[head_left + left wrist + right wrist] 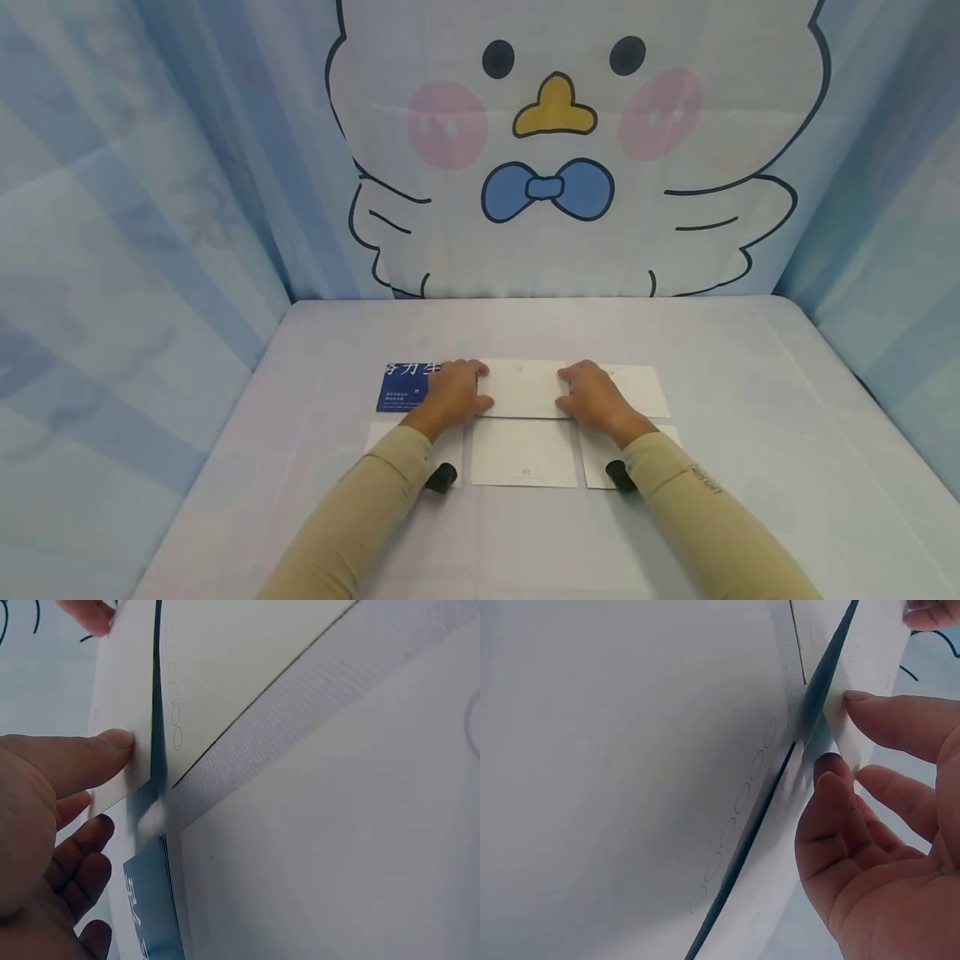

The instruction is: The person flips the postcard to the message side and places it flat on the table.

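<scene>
Between both hands is a white postcard (522,388), in the middle of the back row and raised a little off the table. My left hand (452,392) pinches its left edge, with the thumb on the white face in the left wrist view (124,690). At the opposite edge my right hand (597,397) pinches it between thumb and fingers; a blue underside shows in the right wrist view. Partly under the left hand lies a blue postcard (402,389) with white lettering. Another white card (641,390) lies beside the right hand.
A front row of white cards lies nearer me: a middle card (524,454), a left card (381,432) and a right card (597,457), the outer two partly covered by my arms. The pale tablecloth (780,450) meets a curtain (555,258) with a cartoon bird behind.
</scene>
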### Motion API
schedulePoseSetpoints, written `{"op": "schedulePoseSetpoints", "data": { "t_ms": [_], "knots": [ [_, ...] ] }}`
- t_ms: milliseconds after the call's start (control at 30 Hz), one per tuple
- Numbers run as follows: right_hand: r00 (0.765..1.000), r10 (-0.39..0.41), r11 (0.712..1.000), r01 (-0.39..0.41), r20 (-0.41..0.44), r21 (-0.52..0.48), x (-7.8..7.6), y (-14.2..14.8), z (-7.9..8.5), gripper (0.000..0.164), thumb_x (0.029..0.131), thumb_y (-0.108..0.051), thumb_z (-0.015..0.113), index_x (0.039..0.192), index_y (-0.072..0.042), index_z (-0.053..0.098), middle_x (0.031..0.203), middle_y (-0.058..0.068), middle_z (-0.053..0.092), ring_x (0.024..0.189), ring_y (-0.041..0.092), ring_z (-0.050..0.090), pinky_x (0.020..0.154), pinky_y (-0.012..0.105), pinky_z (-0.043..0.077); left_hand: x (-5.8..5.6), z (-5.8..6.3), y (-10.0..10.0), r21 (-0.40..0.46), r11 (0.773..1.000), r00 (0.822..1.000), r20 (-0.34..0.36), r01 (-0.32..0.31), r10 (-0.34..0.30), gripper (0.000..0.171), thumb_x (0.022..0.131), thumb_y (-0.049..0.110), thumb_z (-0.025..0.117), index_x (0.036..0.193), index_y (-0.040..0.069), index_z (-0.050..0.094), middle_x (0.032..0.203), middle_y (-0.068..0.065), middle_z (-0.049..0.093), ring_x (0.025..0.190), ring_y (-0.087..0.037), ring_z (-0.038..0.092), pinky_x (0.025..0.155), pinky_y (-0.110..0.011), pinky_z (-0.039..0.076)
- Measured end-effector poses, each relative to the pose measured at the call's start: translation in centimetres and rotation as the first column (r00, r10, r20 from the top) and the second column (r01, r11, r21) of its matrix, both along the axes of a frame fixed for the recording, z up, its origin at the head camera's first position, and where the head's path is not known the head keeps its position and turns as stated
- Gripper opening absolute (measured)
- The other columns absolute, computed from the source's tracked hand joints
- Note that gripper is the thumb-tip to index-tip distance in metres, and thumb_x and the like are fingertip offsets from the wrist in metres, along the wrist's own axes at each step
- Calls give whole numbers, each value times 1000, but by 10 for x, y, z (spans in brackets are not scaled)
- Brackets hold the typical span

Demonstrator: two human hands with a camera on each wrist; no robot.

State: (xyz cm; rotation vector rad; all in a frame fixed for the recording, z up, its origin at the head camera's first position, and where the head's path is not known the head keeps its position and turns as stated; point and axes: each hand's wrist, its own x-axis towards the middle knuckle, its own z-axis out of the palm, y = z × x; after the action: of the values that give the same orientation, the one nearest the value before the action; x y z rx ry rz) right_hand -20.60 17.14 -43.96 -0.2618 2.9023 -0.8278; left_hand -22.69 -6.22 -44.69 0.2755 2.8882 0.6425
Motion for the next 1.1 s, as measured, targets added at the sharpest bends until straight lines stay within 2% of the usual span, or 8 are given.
{"op": "schedulePoseSetpoints", "data": {
  "t_ms": [233,567,733,900,1100],
  "knots": [
    [999,-4,1000,3,44,20,3,-2,0,51,88,-5,67,134,13,54,137,30,49,128,46,47,107,54,37,3,0,1,-22,999,999,-3,32,-32,54,88,29,79,135,10,61,134,-11,61,126,-31,50,103,-50,35],
    [999,10,998,-12,40,57,3,-4,2,50,90,-6,67,135,12,54,138,30,48,130,46,46,108,53,36,4,3,2,-29,999,999,13,29,-29,53,89,29,77,135,10,61,134,-11,60,125,-31,49,103,-49,34],
    [1000,12,997,-14,28,76,2,-4,1,51,89,-6,68,135,11,54,138,30,47,129,45,48,107,53,38,2,1,1,-27,999,999,-2,34,-34,52,89,29,78,135,10,61,134,-12,60,127,-32,49,102,-51,35],
    [999,22,995,-24,30,97,1,-5,-1,52,89,-8,68,135,11,54,138,30,48,129,45,48,107,53,37,0,-3,1,-42,998,999,-7,36,-36,52,89,30,77,135,11,61,133,-11,60,128,-31,49,102,-51,34],
    [999,24,994,-29,48,106,0,-5,-1,52,90,-9,68,136,11,53,139,30,48,129,45,47,108,53,36,1,-1,1,-77,996,999,-7,35,-35,52,89,32,77,134,12,61,132,-11,60,127,-32,48,104,-52,33]
  ]
}}
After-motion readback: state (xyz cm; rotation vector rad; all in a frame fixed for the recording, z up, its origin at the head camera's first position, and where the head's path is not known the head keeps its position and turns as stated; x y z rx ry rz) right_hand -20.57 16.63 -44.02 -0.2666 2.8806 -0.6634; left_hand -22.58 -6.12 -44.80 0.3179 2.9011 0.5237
